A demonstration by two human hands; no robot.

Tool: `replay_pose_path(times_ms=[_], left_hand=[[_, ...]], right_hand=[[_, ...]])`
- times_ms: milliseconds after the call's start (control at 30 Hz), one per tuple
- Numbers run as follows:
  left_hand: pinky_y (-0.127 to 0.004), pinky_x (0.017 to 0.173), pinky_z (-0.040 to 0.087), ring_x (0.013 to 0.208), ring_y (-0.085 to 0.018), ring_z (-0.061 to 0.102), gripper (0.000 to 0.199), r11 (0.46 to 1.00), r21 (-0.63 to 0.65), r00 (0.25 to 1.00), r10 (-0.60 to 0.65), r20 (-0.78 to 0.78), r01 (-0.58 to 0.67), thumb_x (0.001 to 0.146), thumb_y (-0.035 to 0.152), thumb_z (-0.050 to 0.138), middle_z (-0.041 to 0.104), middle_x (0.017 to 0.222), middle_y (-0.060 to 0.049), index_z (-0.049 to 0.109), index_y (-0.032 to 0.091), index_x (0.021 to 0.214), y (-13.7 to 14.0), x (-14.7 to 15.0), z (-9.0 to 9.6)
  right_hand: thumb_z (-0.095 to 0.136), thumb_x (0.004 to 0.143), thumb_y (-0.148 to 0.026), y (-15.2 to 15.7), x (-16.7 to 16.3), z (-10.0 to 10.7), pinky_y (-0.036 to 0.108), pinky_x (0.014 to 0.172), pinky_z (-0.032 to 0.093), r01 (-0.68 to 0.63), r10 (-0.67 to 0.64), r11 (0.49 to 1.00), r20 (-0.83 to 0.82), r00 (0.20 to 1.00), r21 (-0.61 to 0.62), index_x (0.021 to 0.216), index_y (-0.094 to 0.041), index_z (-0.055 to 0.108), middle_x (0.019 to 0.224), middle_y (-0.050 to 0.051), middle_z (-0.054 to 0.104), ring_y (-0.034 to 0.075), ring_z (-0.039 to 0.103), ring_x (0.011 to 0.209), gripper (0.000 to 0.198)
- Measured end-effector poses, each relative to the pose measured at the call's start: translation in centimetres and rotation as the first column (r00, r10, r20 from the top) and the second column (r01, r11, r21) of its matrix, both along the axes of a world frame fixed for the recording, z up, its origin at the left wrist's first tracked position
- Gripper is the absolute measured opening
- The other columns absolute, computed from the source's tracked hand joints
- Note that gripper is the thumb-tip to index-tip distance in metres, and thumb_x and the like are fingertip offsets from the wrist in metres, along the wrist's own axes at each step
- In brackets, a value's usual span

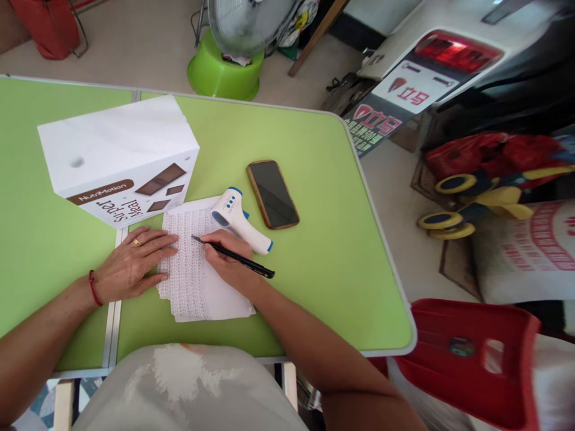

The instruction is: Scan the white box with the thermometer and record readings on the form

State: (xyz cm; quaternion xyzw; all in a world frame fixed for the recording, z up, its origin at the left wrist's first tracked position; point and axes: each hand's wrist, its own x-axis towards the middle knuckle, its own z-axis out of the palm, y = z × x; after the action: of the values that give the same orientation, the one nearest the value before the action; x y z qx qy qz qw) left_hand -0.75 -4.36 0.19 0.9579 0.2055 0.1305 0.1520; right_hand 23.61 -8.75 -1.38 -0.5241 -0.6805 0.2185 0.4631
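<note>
My right hand [230,258] is closed around a black pen [242,260], its tip over a stack of paper sheets [191,287] covered in rows of small handwriting. Flat beside the sheets, with fingers stretched onto their left edge, lies my left hand [132,263]. It wears a ring and a red bracelet. A white and blue infrared thermometer [242,221] rests on the upper right of the sheets, just beyond my right hand. Further right a smartphone [272,194] in a brown case lies face up with a dark screen.
A white NutriMotion box [121,149] stands on the green folding table [341,269], behind my left hand. Past the far edge a fan [251,24] sits on a green stool [220,72]. A red chair [471,353] stands at the right, near a filled sack [516,257].
</note>
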Motion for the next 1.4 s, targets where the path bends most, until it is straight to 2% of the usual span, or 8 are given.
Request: replay_pose_path(times_ms=[233,433,700,1067,1233,1400], left_hand=[[-0.051,0.11,0.033,0.134,-0.029,0.042,0.041,1.0,-0.012,1.0,0.008,-0.004,-0.008,0.098,0.037,0.048,0.05,0.145,-0.011,0.05,0.016,0.133,0.0,-0.01,-0.03],[-0.052,0.111,0.032,0.134,-0.029,0.043,0.041,1.0,-0.019,1.0,0.005,-0.011,-0.005,0.098,0.037,0.047,0.05,0.145,-0.011,0.05,0.017,0.133,0.03,-0.03,0.05],[-0.052,0.111,0.032,0.134,-0.029,0.042,0.041,1.0,-0.021,1.0,0.006,-0.011,-0.007,0.098,0.038,0.048,0.049,0.145,-0.011,0.049,0.018,0.134,0.01,-0.06,-0.06],[-0.052,0.11,0.033,0.134,-0.029,0.043,0.039,1.0,-0.002,1.0,-0.003,-0.016,0.003,0.099,0.037,0.046,0.05,0.144,-0.012,0.049,0.016,0.132,0.0,-0.01,0.08],[-0.052,0.11,0.032,0.135,-0.029,0.042,0.039,1.0,-0.007,1.0,0.005,-0.021,-0.005,0.098,0.037,0.048,0.05,0.144,-0.011,0.049,0.017,0.132,-0.02,-0.03,0.07],[-0.052,0.111,0.032,0.134,-0.029,0.042,0.04,1.0,-0.019,1.0,0.007,-0.01,-0.007,0.098,0.037,0.048,0.049,0.145,-0.011,0.05,0.017,0.133,0.03,-0.03,0.02]], right_hand=[[0.055,0.084,-0.013,0.1,0.14,-0.15,0.026,0.064,0.054,0.015,-0.015,1.0,0.014,1.0,0.02,0.087,-0.021,0.063,0.075,0.0,0.068,0.012,0.064,0.067,0.012],[0.055,0.083,-0.012,0.13,0.19,-0.09,0.024,0.057,0.051,-0.015,0.015,1.0,0.002,1.0,0.018,0.086,-0.021,0.063,0.073,-0.001,0.066,0.011,0.061,0.062,0.012],[0.054,0.083,-0.016,0.04,0.22,-0.26,0.028,0.062,0.053,0.032,-0.031,0.999,0.017,0.999,-0.041,0.085,-0.023,0.064,0.075,0.0,0.068,0.014,0.063,0.066,0.012],[0.054,0.082,-0.012,0.07,0.13,-0.11,0.027,0.063,0.053,0.024,-0.026,0.999,0.031,0.999,0.041,0.085,-0.022,0.062,0.074,0.0,0.067,0.013,0.063,0.066,0.013],[0.053,0.081,-0.012,0.04,0.26,-0.05,0.025,0.056,0.049,0.025,-0.025,1.0,0.053,0.998,0.001,0.082,-0.022,0.062,0.069,-0.002,0.065,0.012,0.06,0.059,0.013],[0.054,0.082,-0.015,0.02,0.32,-0.22,0.027,0.06,0.052,0.035,-0.035,0.999,0.004,0.999,-0.009,0.084,-0.022,0.064,0.074,-0.001,0.068,0.013,0.062,0.063,0.012]])
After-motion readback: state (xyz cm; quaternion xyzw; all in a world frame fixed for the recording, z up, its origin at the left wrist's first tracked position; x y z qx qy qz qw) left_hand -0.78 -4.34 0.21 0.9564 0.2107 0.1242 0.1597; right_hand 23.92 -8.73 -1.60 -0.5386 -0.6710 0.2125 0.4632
